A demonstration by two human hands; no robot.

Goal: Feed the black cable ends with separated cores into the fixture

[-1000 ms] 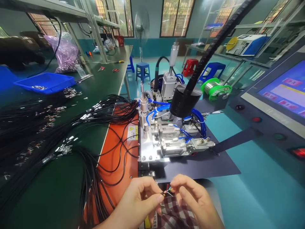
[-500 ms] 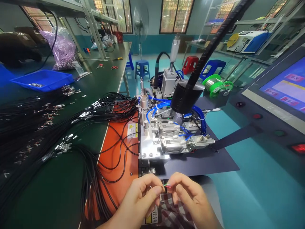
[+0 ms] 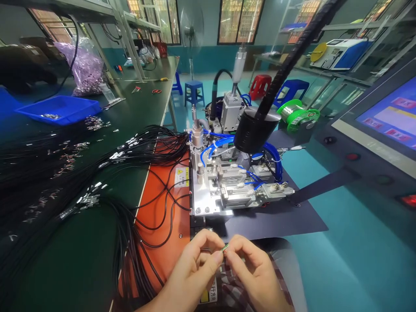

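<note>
My left hand (image 3: 198, 260) pinches the end of a cable, with thin coloured wires (image 3: 225, 248) showing between the fingertips; a green one is the clearest. Against it, the thumb and forefinger of my right hand (image 3: 251, 268) close on the tips of these wires. Both hands are held together above my lap, in front of the machine (image 3: 227, 173) with its metal cylinders and blue air tubes. To the left, a bundle of black cables (image 3: 130, 255) hangs over the orange board (image 3: 156, 216). My fingers cover most of the wires.
More black cables with silver ends (image 3: 87, 199) lie on the dark green table (image 3: 94, 260). A blue tray (image 3: 61, 108) is farther back. A black lamp head (image 3: 255, 134) overhangs the machine. On the right are a control panel (image 3: 373, 151) and a green solder spool (image 3: 297, 115).
My right fingers have moved left and closed in on the wire tips. The spread red and green wires are now mostly covered. Both hands are slightly higher.
</note>
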